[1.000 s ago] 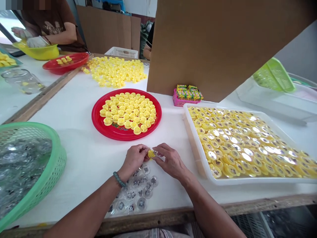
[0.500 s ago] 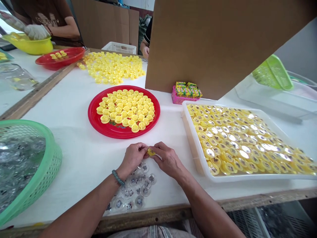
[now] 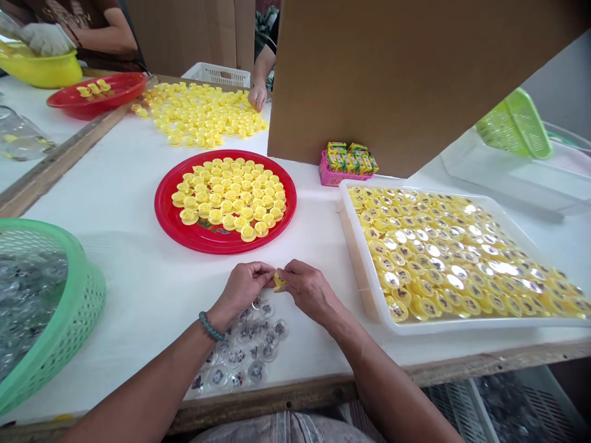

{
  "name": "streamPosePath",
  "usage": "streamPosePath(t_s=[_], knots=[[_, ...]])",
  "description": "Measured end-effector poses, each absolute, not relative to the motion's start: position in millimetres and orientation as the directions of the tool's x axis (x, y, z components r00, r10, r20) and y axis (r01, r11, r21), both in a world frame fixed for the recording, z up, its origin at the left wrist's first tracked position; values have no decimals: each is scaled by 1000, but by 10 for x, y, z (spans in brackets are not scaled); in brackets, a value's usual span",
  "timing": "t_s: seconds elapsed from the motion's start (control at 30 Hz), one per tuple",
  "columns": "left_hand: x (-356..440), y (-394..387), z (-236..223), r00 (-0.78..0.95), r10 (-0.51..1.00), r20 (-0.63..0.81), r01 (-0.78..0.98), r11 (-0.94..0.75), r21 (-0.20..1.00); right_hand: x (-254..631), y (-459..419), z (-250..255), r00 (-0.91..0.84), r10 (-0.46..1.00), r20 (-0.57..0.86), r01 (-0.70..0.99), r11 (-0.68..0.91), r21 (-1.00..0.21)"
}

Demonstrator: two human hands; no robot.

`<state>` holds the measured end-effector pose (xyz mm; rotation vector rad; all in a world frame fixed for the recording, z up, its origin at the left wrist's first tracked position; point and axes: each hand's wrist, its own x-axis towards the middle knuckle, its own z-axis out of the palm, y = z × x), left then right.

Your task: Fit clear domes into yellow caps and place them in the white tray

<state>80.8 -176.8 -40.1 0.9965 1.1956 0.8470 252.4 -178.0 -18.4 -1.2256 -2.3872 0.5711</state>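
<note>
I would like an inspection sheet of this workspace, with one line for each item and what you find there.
Surface: white-covered table with a wooden edge.
Job's things: small yellow plastic cap; round clear printed discs below the hands.
Clutter: pink basket of yellow-green packets.
Hands: left hand, wearing a beaded bracelet, and right hand hold the cap between them.
Cables: nothing seen.
Surroundings: round red plastic plate of yellow caps; white plastic tray of yellow discs; green plastic basket of clear discs; tall cardboard sheet; co-worker's gloved hand above a yellow basin.
</note>
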Motion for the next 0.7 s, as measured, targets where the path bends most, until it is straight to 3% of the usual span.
streamPosePath(t_s=[0.23,0.5,0.7], knots=[[837,-1755,-406,170,925,-341,-34,351,936,2581,-1797,-219,-461,866,192,571,455,-683],[833,-1754,-458,180,923,-341,-50,355,933,2601,-1762,-200,-551,816,173,584,525,-619],[846,-1768,-328,199,912,-359,-95,383,919,2634,-1767,-215,-504,842,191,541,480,-691]])
